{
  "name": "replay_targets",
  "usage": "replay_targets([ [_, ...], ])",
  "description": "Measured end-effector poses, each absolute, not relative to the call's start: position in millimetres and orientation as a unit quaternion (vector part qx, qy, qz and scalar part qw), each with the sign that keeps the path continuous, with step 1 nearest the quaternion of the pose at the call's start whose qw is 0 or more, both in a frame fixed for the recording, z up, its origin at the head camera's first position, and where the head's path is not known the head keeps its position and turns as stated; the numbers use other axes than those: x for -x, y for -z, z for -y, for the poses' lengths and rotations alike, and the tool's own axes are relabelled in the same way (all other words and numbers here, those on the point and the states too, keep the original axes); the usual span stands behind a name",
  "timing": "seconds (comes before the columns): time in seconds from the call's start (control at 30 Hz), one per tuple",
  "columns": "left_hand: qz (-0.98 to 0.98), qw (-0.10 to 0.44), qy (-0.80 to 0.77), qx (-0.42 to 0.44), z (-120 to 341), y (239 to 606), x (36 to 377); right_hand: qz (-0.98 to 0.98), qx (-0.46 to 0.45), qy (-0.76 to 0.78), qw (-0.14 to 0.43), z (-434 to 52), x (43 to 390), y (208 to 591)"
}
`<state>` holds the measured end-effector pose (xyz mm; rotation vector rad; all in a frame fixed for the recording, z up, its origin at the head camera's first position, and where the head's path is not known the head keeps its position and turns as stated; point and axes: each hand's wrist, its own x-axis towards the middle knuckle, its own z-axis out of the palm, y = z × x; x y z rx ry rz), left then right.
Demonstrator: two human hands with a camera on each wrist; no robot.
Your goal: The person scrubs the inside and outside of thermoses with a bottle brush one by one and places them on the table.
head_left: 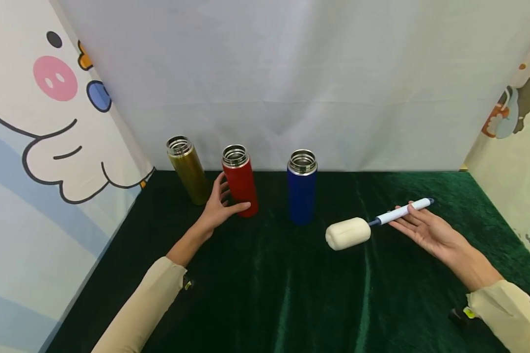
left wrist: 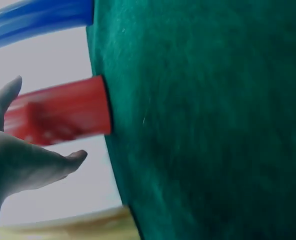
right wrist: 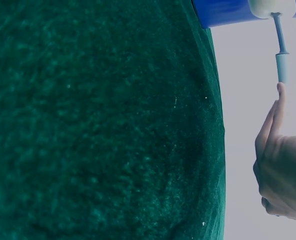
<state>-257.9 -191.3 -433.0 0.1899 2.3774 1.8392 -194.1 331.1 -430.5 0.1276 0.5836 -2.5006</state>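
In the head view, left of centre, the left hand is wrapped loosely about the lower part of the red flask: the thumb lies across the flask's front near its base and the fingers reach up behind its left side. The left wrist view shows the same hand with the thumb and fingers spread either side of the red flask, though that picture is blurred and I cannot tell how firmly the fingers press. The flask stands upright on the green velvet counter, lid off, its steel mouth open.

To its left, toward the upper left of the counter, stands a gold flask, tilted a little in the lens, just beside the back of the left hand. To the right of the red flask, apart from it, stands a blue flask, also uncapped.

At centre right the right hand lies palm up with fingers nearly straight, and the white handle of a bottle brush rests across the fingers; the hand is not closed about it. The brush's cream sponge head points left, low over the counter, near the blue flask's base. In the right wrist view the handle runs from the fingertips to the top edge.

White cloth hangs behind, with cartoon panels at both sides.
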Motion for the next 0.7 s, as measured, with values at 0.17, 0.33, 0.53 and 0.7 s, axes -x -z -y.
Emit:
replay_targets([
  [0.17, -0.787, 0.040, -0.613, -0.048, 173, 435, 263, -0.223, -0.040, 0.934, 0.276, -335, 192, 429],
  [0.33, -0.798, -0.003, -0.600, -0.051, 161, 433, 249, -0.221, -0.037, 0.935, 0.274, -341, 190, 431],
  [0.53, -0.796, 0.016, -0.592, -0.125, 140, 422, 210, -0.211, -0.031, 0.937, 0.278, -345, 190, 428],
  [0.7, -0.793, 0.049, -0.582, -0.174, 120, 418, 187, -0.184, -0.009, 0.943, 0.277, -335, 196, 412],
])
